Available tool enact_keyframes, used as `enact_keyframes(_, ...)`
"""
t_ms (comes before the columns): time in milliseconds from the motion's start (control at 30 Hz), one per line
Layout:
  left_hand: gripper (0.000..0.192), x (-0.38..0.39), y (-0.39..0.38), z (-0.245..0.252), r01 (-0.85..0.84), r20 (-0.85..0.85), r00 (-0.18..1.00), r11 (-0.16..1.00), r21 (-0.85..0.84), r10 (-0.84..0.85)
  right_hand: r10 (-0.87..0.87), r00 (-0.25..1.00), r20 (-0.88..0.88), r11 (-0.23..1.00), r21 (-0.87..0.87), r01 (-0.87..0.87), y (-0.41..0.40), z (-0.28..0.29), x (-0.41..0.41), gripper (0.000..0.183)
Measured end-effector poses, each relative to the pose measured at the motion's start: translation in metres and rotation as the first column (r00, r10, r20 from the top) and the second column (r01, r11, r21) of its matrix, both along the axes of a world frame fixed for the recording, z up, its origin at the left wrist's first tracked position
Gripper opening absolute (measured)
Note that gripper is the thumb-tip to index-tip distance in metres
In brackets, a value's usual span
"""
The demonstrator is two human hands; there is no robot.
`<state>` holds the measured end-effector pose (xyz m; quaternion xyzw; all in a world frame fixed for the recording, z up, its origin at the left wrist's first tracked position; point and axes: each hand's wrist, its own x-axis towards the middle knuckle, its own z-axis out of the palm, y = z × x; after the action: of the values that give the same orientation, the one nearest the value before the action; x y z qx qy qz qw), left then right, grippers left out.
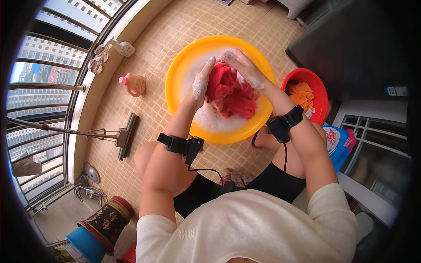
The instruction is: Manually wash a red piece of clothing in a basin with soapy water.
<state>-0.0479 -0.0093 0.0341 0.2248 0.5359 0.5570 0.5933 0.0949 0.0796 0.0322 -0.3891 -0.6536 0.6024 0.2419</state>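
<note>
A wide yellow plastic basin [171,95] stands on the tiled floor before me, with white suds in it. Between my hands a bunched wet red cloth [223,82] is raised over the suds, its lower part spreading down towards the foam. My left hand [201,79] presses flat against the cloth's left side, fingers together and pointing up the view. Foam covers its back. My right hand [238,64] curves over the cloth's upper right side, also foamy; its fingertips are partly hidden by suds and cloth.
A red bucket [321,98] with orange cloth [301,95] stands right of the basin, near a blue detergent bag [338,144]. To the left are a pink bottle [135,84], a squeeze mop [125,136] and a white pump bottle [125,49]. A dark decorated pot [107,222] stands lower left.
</note>
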Motion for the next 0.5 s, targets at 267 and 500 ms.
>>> enact_keyframes(267, 0.053, -0.003, -0.008, 0.01, 0.027, -0.147, 0.989, 0.998, 0.05, -0.019, 0.069, 0.955, 0.289, 0.846, 0.491, -0.21, -0.013, 0.014, 0.014, 0.034)
enact_keyframes(500, 0.047, -0.001, -0.016, -0.011, 0.534, -0.581, 0.713, 0.841, 0.087, -0.392, -0.134, 0.866, -0.481, 0.988, -0.137, 0.076, -0.004, 0.049, 0.018, 0.026)
